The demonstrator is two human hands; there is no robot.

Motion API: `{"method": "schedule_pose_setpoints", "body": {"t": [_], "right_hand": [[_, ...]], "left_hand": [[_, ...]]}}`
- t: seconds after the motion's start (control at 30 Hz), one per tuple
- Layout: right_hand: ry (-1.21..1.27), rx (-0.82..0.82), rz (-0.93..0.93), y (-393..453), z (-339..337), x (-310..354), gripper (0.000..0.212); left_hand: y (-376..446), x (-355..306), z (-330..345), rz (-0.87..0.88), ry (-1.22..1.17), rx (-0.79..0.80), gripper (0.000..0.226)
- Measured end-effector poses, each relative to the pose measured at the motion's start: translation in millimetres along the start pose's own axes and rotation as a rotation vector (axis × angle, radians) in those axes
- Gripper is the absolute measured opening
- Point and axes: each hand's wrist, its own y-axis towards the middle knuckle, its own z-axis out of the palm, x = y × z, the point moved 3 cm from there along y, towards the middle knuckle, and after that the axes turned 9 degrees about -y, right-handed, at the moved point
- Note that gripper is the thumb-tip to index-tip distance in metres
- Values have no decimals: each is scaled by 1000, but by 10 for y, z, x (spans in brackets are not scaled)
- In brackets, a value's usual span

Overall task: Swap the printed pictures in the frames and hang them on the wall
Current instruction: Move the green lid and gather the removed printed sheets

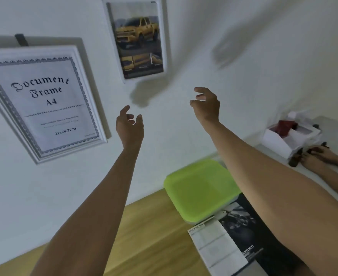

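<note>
Forearms up close, both raised twd wall. Left hand (pixel 129 124) and right hand (pixel 205 103) loosely curled, holding nothing, just below the truck-picture frame (pixel 136 39). Frame hangs on wall (pixel 243 56), long axis vertical, print facing out, upright. Prob light, stiff, glazing fragile, so take both side edges and lift off hook. Document frame (pixel 42 102) hangs to the left, tilted.

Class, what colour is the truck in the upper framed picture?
Yellow truck, clearest in the head view.
</note>
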Motion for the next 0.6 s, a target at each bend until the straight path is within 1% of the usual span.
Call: {"method": "schedule_pose_setpoints", "body": {"t": [0.13, 0.23, 0.3, 0.43, 0.6], "right_hand": [[-65, 28, 97, -305, -146, -574, 43], [-124, 63, 170, -419, -232, -1105, 42], [-164, 108, 219, -442, -271, -1519, 42], [-243, 199, 324, -432, -336, -2386, 40], [-311, 265, 428, -400, -317, -3231, 38]], "left_hand": [[-518, 573, 58, -162, 61, 52, 38], [-890, 1022, 154, -269, 124, 103, 37], [-1108, 1346, 221, -347, 176, 126, 39], [-1543, 1967, 369, -528, 269, 122, 42], [-1960, 2556, 590, -663, 315, 148, 50]]}}
